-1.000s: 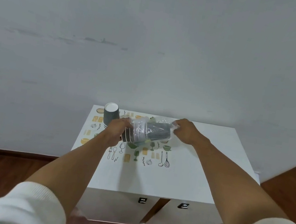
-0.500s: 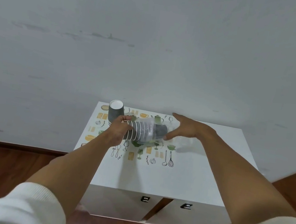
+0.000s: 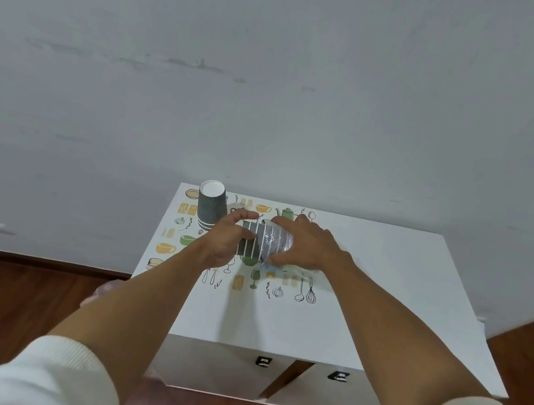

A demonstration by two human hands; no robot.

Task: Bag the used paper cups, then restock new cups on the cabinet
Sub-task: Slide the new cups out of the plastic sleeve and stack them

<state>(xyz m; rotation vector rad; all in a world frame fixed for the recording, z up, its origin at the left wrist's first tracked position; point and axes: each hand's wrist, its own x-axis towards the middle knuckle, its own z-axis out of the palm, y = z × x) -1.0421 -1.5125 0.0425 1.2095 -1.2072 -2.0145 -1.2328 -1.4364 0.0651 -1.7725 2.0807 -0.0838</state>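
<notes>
A nested stack of dark grey paper cups (image 3: 250, 243) with white rims lies sideways above the cabinet's rear-left area, held between both hands; about six rims can be counted. Its right end sits in crinkled clear plastic wrap (image 3: 276, 244). The left hand (image 3: 227, 243) grips the bare end of the stack, fingers curled round it, and the right hand (image 3: 304, 247) grasps the wrapped end. Near the rear-left corner stands one inverted stack of ripple-textured grey cups (image 3: 211, 205), showing two or three white rims. The white cabinet (image 3: 384, 289) top carries printed kitchenware drawings; no writing is legible.
</notes>
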